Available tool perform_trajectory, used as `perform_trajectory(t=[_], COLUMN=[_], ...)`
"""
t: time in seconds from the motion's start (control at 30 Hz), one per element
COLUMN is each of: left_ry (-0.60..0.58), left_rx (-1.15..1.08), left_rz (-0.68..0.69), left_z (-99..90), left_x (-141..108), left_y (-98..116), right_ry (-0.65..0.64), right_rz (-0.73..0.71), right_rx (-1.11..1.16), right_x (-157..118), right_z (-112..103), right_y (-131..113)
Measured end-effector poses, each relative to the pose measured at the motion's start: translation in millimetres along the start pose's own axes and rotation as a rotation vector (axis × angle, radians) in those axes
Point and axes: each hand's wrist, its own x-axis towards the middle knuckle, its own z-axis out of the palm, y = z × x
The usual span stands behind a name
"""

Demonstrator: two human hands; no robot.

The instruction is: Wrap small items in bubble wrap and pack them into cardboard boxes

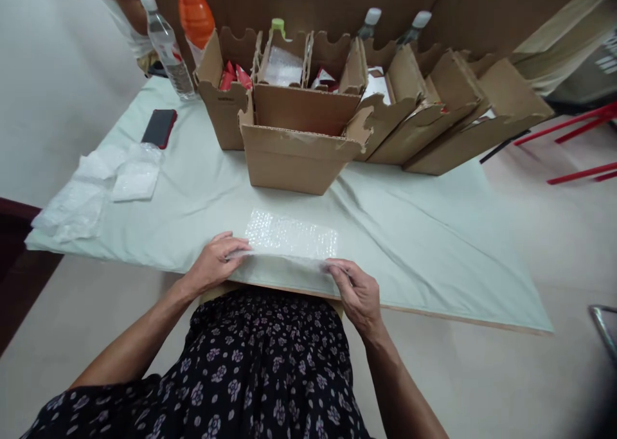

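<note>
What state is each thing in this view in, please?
Bubble wrap, far part flat, near side held.
Left hand, closed on the wrap's left end.
Right hand, closed on its right end.
Front box, upright, top open.
Boxes behind, open, things inside.
Phone, lying flat, screen dark.
Left clear bottle, upright, capped.
Orange bottle, top out of frame.
Plastic packaging, loosely heaped.
Tablecloth, spread, creased.

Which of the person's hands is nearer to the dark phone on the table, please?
Left. The left hand is nearer the person than the phone and to its right, at the bubble wrap's left end; the right hand is farther right, at the other end.
</note>
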Motion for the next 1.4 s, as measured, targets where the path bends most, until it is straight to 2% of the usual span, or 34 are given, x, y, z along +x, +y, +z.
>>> perform_trajectory(t=[0.13,0.23,0.37,0.53,0.7,0.83,0.97,1.07,1.17,1.3,1.4], left_ry=[0.089,0.105,0.140,0.149,0.227,0.194,0.133,0.101,0.084,0.045,0.115], left_rx=[-0.091,-0.108,0.007,0.157,0.347,0.429,0.440,0.422,0.374,0.294,0.310], left_rz=[-0.135,-0.208,-0.260,-0.261,-0.247,-0.251,-0.244,-0.223,-0.228,-0.296,-0.203], left_z=[3.6,7.1,14.9,24.3,25.4,23.2,23.2,24.2,23.1,13.8,3.4], left_x=[7,16,29,35,31,31,35,38,39,42,60], left_y=[12,17,15,11,8,5,3,4,9,11,12], right_ry=[0.042,0.055,0.160,0.158,0.103,0.066,-0.012,-0.074,-0.085,-0.128,-0.134], right_rz=[0.097,0.165,0.219,0.184,0.145,0.072,0.015,0.023,0.118,0.294,0.326], right_rx=[0.024,0.004,-0.087,-0.381,-0.521,-0.620,-0.716,-0.679,-0.571,-0.273,0.000], right_x=[-7,-8,-3,3,8,27,48,55,52,36,16], right_z=[1,6,18,26,15,6,8,11,10,3,6], right_y=[10,18,25,34,37,41,44,40,32,15,2])
